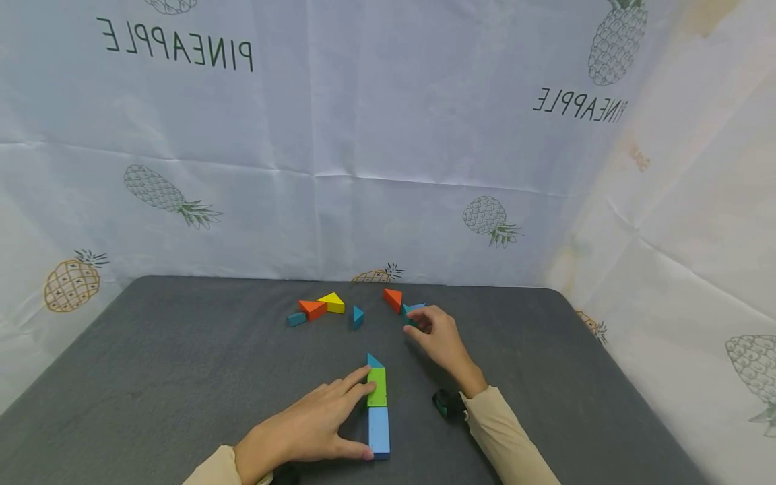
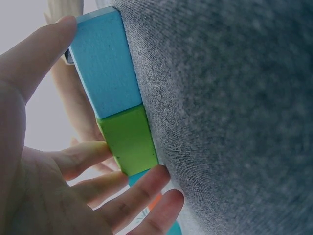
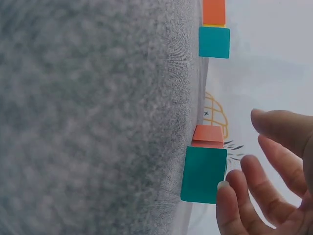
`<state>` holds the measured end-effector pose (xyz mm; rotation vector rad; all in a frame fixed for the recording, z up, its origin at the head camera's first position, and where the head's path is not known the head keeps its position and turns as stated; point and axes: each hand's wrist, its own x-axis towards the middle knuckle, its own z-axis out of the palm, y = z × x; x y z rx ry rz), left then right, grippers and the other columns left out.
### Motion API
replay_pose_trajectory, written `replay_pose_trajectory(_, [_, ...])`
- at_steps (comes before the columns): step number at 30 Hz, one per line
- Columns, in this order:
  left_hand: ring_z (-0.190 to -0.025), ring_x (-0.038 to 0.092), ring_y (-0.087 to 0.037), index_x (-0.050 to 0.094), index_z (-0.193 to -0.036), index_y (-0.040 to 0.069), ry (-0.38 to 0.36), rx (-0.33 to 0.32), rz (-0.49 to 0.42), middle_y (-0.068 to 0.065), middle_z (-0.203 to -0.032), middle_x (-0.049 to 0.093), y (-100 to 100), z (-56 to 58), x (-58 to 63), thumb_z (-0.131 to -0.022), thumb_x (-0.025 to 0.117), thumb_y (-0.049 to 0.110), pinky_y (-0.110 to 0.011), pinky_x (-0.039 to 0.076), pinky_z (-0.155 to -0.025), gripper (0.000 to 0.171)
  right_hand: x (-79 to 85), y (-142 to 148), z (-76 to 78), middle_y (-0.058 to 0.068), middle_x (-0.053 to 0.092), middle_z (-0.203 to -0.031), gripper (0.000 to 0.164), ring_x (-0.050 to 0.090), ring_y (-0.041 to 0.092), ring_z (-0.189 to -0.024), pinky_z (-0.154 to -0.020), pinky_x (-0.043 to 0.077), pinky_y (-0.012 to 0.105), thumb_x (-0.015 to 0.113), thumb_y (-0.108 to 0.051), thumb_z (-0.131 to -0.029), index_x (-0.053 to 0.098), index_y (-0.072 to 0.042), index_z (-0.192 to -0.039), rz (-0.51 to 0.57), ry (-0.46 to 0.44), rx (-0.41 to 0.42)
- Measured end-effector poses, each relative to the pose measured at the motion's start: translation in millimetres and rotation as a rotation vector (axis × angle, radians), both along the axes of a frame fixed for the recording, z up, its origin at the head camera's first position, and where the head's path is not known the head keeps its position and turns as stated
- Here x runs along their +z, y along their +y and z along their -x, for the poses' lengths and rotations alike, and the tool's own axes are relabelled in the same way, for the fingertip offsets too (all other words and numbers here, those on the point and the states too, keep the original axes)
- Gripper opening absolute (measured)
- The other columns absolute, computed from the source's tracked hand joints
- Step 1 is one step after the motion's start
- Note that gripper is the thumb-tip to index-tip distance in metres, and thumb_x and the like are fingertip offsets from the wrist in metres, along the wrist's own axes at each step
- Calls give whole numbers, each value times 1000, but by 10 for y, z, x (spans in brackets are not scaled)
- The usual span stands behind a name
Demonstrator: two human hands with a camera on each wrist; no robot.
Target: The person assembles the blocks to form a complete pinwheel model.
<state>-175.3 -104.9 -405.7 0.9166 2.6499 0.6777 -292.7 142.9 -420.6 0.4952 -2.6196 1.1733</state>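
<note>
A light-blue rectangular block [image 1: 378, 431], a green block [image 1: 377, 387] and a blue triangular block [image 1: 374, 361] lie end to end in a row. My left hand [image 1: 315, 421] rests along the row's left side. Its thumb touches the blue block near its near corner, and extended fingers lie against the green block. Further back, my right hand [image 1: 441, 340] reaches to a teal block [image 3: 204, 175] with its fingers loosely bent and its thumb apart. One fingertip is at the teal block's edge; whether it touches is hard to tell. A bluish block [image 1: 417, 306] is partly hidden behind this hand.
An orange triangular block [image 1: 393, 300] lies just beyond the right hand. Left of it are a blue triangular block [image 1: 358, 316], a yellow one [image 1: 332, 302], another orange one [image 1: 312, 309] and a small teal block [image 1: 296, 319]. A pineapple-print cloth [image 1: 388, 135] hangs behind the dark table [image 1: 151, 377].
</note>
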Motion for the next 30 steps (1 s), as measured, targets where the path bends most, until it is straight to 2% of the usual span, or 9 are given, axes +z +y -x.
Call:
replay_pose_trajectory(14, [-142,41,-34,40,-151,15,3,-10,-2,-8,-164,26,5,7,-1,-81,63,73,-59,42,-105,93,-16,45,50,15,65,-110,25,63,32,-98,-84,52,47,77,-13,-86,72,-6,-110,-47,12,-44])
replay_pose_trajectory(22, [-142,41,-33,40,-151,15,-9,-7,4,-8,-164,25,2,11,-1,-81,63,73,-58,41,-106,94,20,7,106,16,63,-112,28,58,29,-94,-81,49,46,76,-15,-87,72,-5,-113,-101,-25,-89])
replay_pose_trajectory(30, [-142,42,-31,40,-151,17,-3,-7,5,-6,-164,25,5,20,-21,-80,62,74,-58,42,-105,94,35,-11,179,18,60,-121,31,56,35,-110,-92,48,53,77,-18,-87,72,-8,-115,-152,-83,-118])
